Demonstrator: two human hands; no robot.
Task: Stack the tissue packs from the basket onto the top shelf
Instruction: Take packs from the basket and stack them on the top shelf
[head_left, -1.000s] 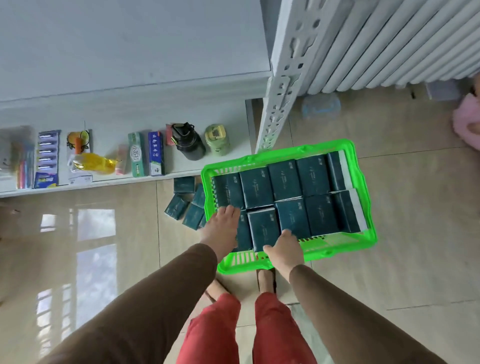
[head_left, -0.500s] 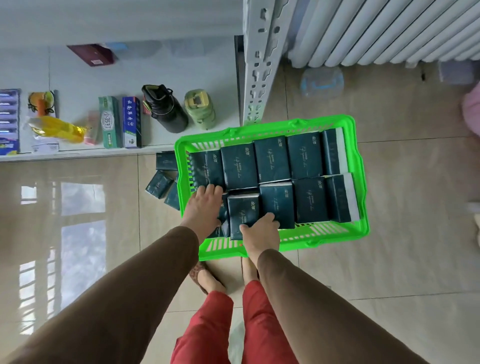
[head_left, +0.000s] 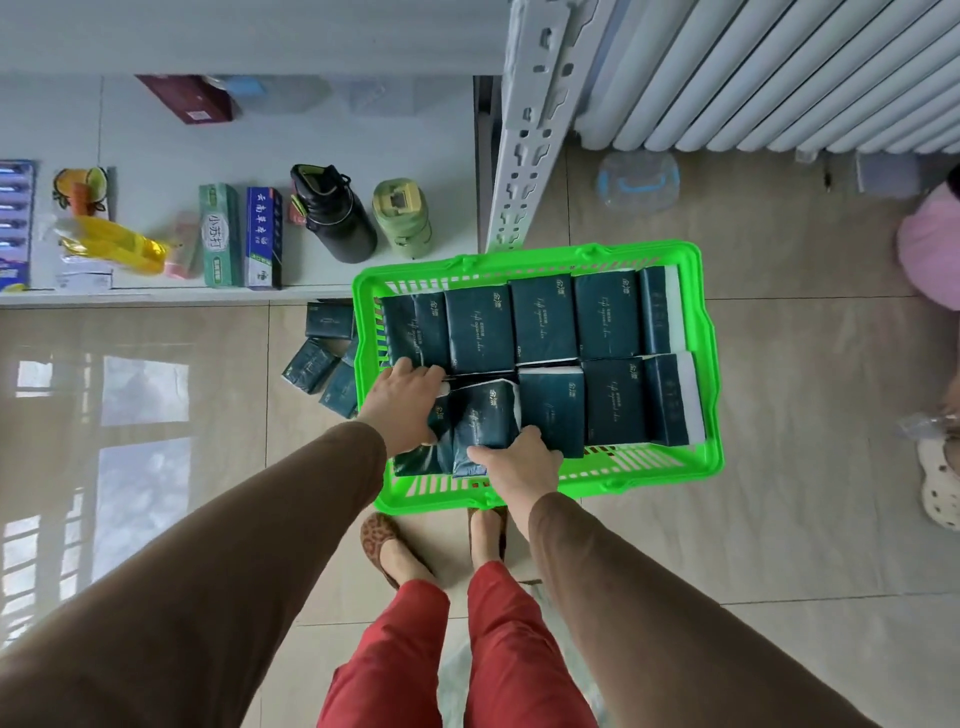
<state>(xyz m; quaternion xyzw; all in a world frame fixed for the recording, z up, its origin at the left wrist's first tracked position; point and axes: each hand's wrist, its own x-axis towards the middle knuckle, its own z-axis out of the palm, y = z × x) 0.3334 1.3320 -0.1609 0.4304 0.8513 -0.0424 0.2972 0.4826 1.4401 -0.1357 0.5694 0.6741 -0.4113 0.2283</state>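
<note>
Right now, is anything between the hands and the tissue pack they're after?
Nothing visible. The left hand and the right hand already touch the tilted tissue pack in the green basket from both sides; neighbouring packs press close around it.

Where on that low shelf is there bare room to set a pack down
Bare white shelf lies behind the toothpaste boxes, between the maroon box and the black bottle. The front edge is crowded from the yellow packet across to the green bottle.
</note>
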